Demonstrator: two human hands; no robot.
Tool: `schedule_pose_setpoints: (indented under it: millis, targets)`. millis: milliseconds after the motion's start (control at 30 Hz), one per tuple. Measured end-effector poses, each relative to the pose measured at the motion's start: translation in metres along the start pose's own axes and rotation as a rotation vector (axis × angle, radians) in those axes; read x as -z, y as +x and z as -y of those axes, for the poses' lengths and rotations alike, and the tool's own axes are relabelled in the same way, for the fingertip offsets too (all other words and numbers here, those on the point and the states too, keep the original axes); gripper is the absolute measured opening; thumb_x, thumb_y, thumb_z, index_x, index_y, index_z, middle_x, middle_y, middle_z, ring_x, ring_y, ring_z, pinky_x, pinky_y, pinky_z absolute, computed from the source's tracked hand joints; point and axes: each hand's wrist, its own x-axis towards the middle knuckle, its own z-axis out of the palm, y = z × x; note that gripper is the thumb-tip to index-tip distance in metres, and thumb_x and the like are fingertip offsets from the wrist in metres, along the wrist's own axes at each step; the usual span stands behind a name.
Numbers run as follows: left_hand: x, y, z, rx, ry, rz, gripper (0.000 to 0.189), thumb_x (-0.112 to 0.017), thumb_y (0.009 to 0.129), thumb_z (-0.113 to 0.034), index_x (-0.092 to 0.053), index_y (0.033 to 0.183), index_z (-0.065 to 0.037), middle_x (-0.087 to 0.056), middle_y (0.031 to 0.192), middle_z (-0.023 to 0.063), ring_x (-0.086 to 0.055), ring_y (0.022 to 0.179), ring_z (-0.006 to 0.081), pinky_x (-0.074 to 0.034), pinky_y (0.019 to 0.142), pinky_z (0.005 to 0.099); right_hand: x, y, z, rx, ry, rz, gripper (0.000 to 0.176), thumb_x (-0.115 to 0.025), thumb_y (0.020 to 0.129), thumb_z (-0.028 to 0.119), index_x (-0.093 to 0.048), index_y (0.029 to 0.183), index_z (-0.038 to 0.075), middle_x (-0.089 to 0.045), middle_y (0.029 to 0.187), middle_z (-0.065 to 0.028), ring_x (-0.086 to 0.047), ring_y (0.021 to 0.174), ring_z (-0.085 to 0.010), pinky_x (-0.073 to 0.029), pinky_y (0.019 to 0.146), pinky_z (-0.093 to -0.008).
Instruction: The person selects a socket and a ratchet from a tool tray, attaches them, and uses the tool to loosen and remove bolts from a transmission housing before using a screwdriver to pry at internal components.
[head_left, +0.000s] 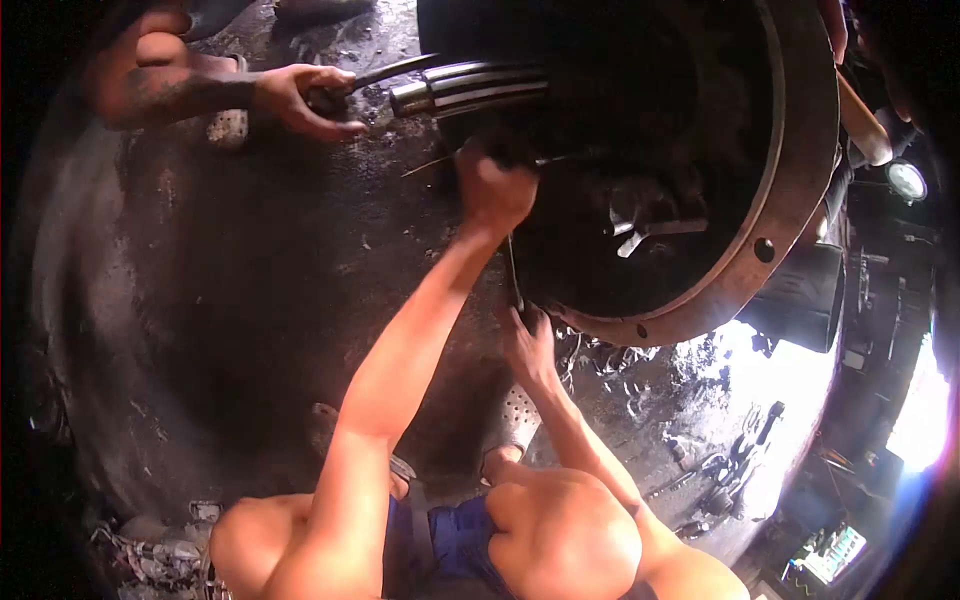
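Observation:
My left hand [497, 190] is closed in a fist at the near-left edge of a large dark round metal housing [795, 150]. What it grips is dark and hidden by the fingers; a thin rod [428, 166] shows on either side of the fist. Lower down, my right hand [530, 345] is closed around a thin metal bar [514, 270], which runs up toward the left fist. Just beyond the left hand, a shiny ridged metal shaft [470, 90] sticks out of the housing. Its inside is mostly in deep shadow.
Another person's hand [310, 100] holds a dark bar [392, 72] beside the shaft at upper left. A wooden handle [862, 120] shows at the right. The floor [200, 300] is dark and greasy; tools [720, 490] lie at lower right. A lamp [906, 181] glows at far right.

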Motion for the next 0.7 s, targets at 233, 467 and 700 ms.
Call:
schedule_pose_setpoints:
  millis: [233,467,700]
  targets:
    - [-0.002,-0.001,0.005,0.763,-0.36,0.075,0.009,-0.056,0.085,-0.005,-0.062,0.085,0.001,-0.061,0.07,0.0183,-0.059,0.055,0.0206,-0.044,0.052,0.0348,0.082,-0.051,0.117,-0.183,-0.195,0.293,0.034,-0.059,0.095,0.029,-0.063,0.112,-0.001,-0.065,0.089,-0.016,-0.061,0.083,-0.0233,-0.048,0.077,-0.0384]
    - [0.011,-0.004,0.001,-0.168,0.043,0.202,0.006,-0.065,0.076,-0.002,-0.059,0.078,-0.003,-0.057,0.067,0.0134,-0.056,0.054,0.0308,-0.044,0.051,0.0352,-0.074,0.067,-0.052,0.238,0.366,0.109,0.031,-0.053,0.095,0.011,-0.057,0.124,0.0,-0.063,0.112,-0.0128,-0.059,0.1,-0.019,-0.048,0.088,-0.0358]
    - [0.004,0.018,0.017,-0.195,-0.097,0.152,0.015,-0.067,0.074,-0.003,-0.053,0.07,-0.003,-0.05,0.06,0.0132,-0.055,0.052,0.0231,-0.041,0.051,0.0322,-0.056,0.031,-0.008,0.128,-0.004,0.049,0.027,-0.057,0.094,0.02,-0.066,0.109,0.0,-0.065,0.093,-0.0138,-0.056,0.084,-0.0205,-0.048,0.079,-0.037]
